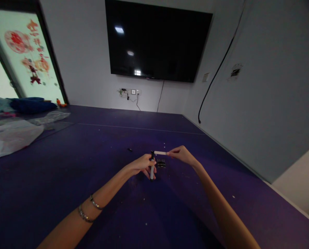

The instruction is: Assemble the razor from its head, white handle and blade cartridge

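My left hand (145, 165) is closed around a slim white rod with black ends (152, 172), held upright; its exact kind is not clear. From beside the rod's black top, a thin pale strip (160, 153) runs level to the right. My right hand (181, 154) pinches the strip's right end between thumb and fingertips. Whether the strip is fixed to the rod or only touches it, I cannot tell. Just right of my left hand, a small dark rectangular item (161, 163) lies on the purple surface (105, 193).
A small black piece (130, 149) lies beyond my left hand, with white specks scattered around. Clear plastic sheeting (17, 135) and dark blue cloth (31, 104) lie at far left. A black cable (218, 69) hangs along the right wall; a television (158, 41) is mounted ahead.
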`<state>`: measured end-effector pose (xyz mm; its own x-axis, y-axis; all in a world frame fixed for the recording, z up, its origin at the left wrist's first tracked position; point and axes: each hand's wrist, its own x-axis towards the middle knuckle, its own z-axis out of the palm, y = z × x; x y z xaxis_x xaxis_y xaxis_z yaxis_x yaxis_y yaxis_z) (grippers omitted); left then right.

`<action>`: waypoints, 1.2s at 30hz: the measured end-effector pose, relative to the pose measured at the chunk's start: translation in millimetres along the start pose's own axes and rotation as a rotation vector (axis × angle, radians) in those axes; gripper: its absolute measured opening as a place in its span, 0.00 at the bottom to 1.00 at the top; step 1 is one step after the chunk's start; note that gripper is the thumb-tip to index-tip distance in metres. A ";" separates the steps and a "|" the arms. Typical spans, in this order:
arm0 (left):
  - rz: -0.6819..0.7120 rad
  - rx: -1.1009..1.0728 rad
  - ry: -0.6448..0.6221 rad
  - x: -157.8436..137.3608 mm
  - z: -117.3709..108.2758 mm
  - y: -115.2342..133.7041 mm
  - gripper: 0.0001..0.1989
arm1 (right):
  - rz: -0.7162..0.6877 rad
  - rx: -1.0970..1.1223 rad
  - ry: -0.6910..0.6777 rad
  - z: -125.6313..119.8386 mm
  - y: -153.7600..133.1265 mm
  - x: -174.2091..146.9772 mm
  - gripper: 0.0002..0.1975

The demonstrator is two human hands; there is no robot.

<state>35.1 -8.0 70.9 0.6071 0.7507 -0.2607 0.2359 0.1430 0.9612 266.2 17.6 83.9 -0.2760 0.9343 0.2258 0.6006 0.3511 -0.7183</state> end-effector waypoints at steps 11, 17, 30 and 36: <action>-0.008 0.031 -0.011 1.7 3.8 -1.3 0.09 | -0.030 -0.021 -0.002 0.7 -7.5 -1.5 0.21; -0.029 0.053 0.011 1.1 5.9 0.3 0.08 | -0.015 -0.030 0.102 3.2 -12.0 -1.6 0.22; -0.024 0.125 0.006 -0.1 9.3 0.3 0.08 | -0.043 -0.086 -0.016 -1.7 -11.5 -3.4 0.22; 0.021 0.129 -0.020 -4.3 10.6 4.6 0.08 | 0.036 -0.157 0.151 -7.8 1.9 1.1 0.22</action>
<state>41.6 -17.4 75.5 0.6277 0.7393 -0.2438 0.3182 0.0422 0.9471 272.9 19.8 87.9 -0.1437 0.9409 0.3067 0.7205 0.3119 -0.6193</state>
